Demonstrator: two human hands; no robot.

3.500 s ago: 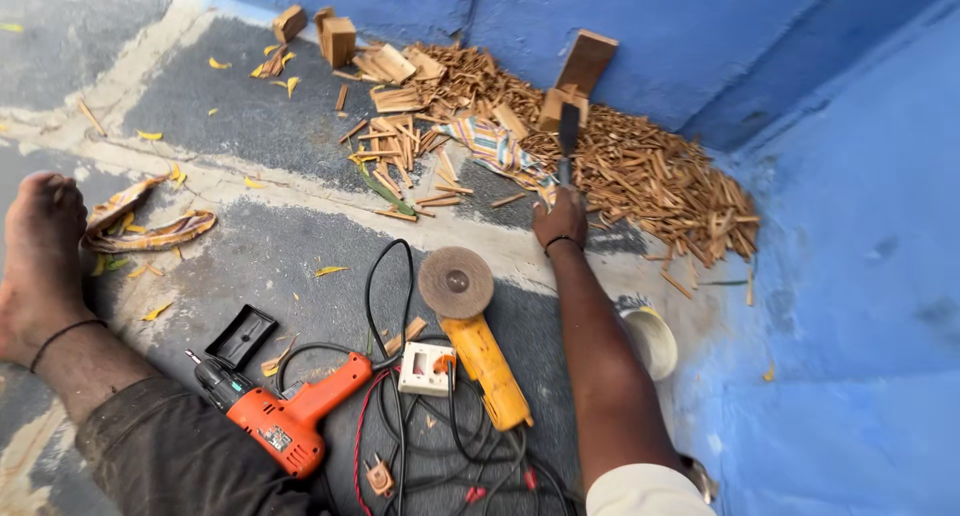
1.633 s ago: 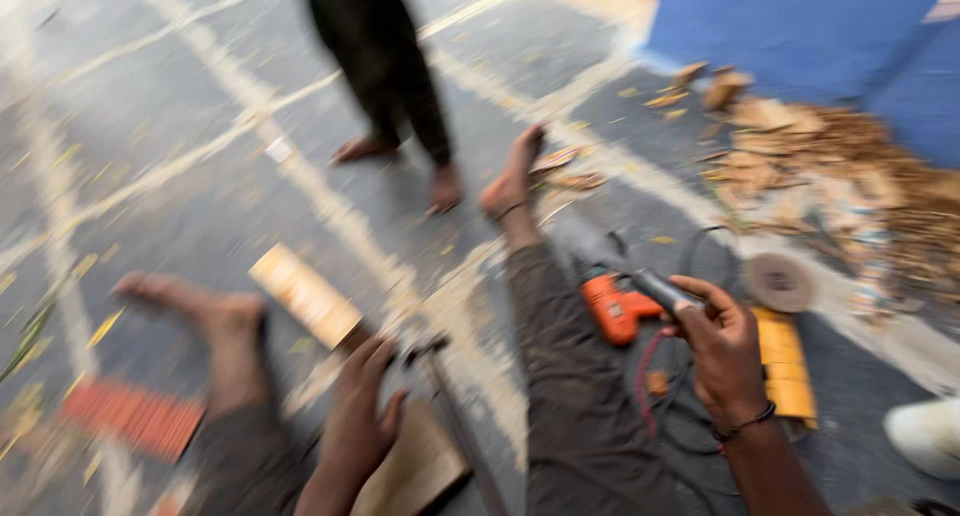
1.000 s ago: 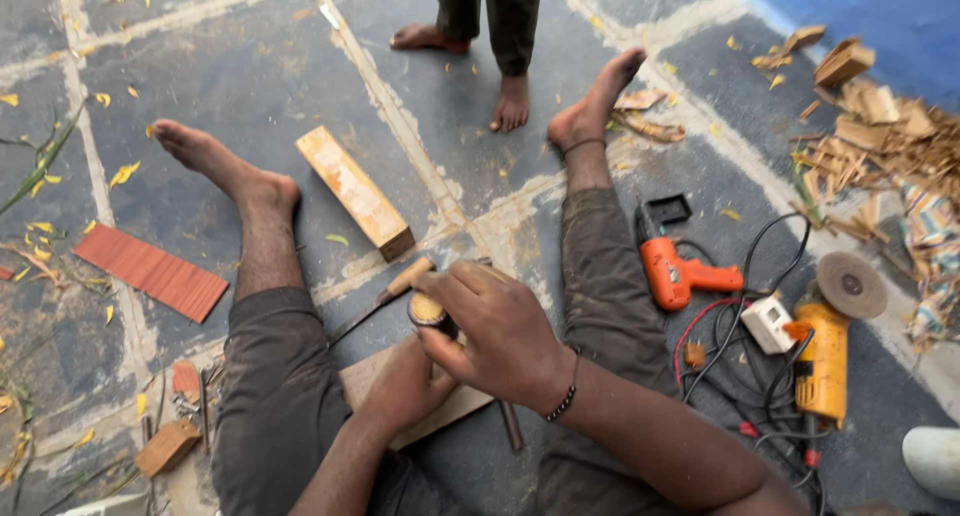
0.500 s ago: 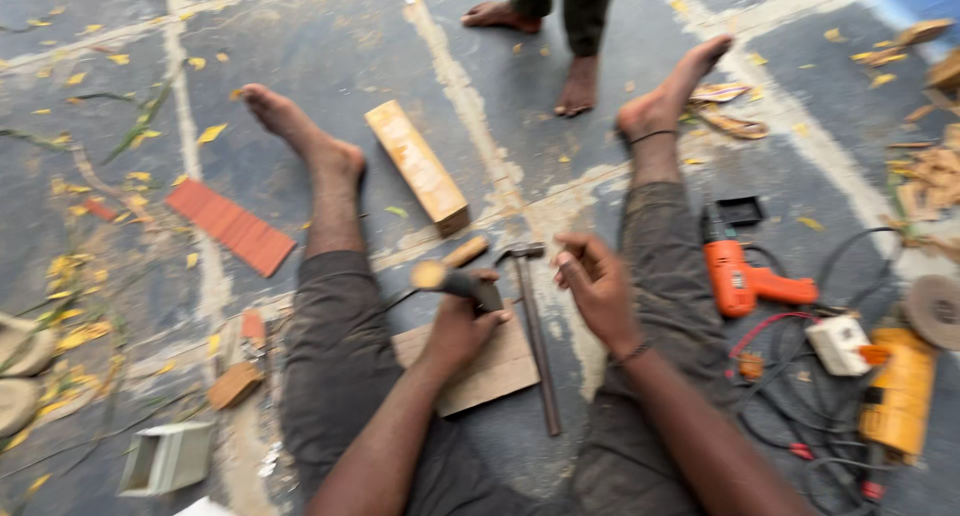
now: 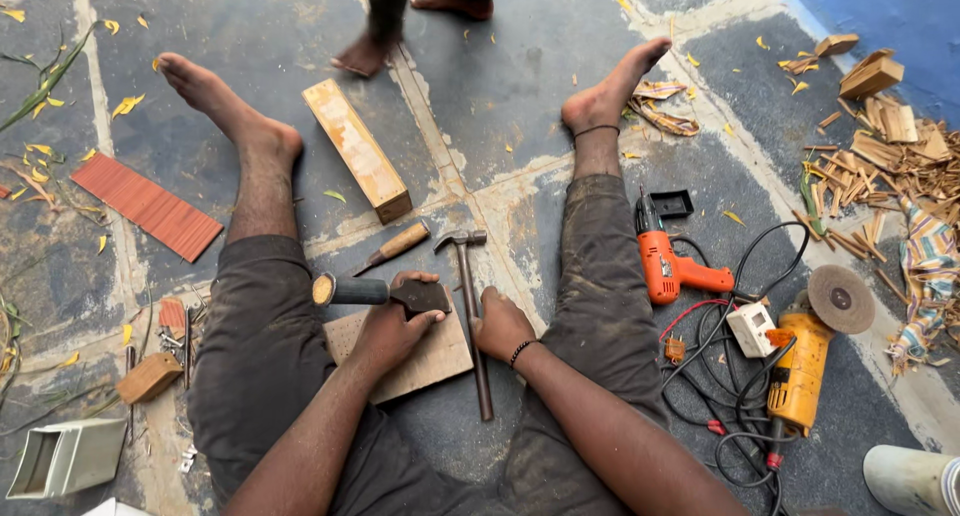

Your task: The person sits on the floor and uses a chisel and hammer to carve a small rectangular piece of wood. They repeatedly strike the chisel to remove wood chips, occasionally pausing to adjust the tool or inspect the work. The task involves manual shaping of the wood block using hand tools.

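Between my legs on the floor: left hand (image 5: 385, 326) is wrapped shut around a dark chisel (image 5: 372, 292), pressing it onto a flat wooden board (image 5: 430, 361).
Right hand: right hand (image 5: 500, 321) lies loosely curled against the hammer (image 5: 470, 311) shaft, touching it, not gripping it.
Change: half a second back my right hand hovered off the hammer, fingers spread; now it's down beside the shaft, and the view has steadied.
Chisel axis: lying almost level, left to right, its pale round butt end pointing left toward my thigh.
Hammer axis: long handle runs toward me, head at the far end, just beside the chisel.
Nearby: wooden-handled tool (image 5: 393, 246) beyond; orange drill (image 5: 665, 266) and yellow grinder (image 5: 805, 351) off right.
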